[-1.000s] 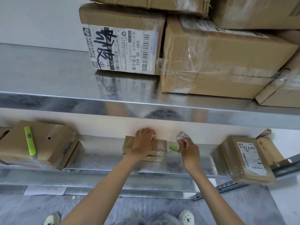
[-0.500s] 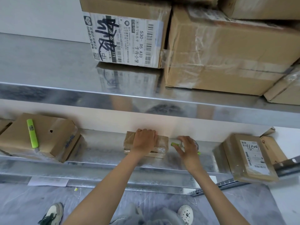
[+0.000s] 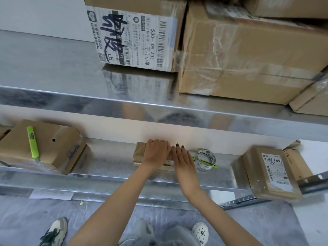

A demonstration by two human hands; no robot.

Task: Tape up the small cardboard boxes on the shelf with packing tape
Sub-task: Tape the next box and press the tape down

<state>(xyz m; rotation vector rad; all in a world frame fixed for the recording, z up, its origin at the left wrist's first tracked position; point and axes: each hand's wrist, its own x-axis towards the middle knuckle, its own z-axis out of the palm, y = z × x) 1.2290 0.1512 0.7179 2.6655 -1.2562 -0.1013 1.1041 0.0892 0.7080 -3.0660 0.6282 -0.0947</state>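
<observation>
Both meet on the small box [image 3: 140, 150]: left grip [image 3: 156, 153] curls over it, right grip [image 3: 183, 159] lies flat, unclenched.

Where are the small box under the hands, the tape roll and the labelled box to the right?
small box [image 3: 140, 152]: head view, bare left end
tape roll [image 3: 202, 166]: head view, near wall of the ring
labelled box [image 3: 276, 172]: head view, white shipping label

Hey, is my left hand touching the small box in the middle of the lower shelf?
Touching. The head view shows the left hand lying on top of the small box, fingers curled over its far edge, no gap visible.
</observation>
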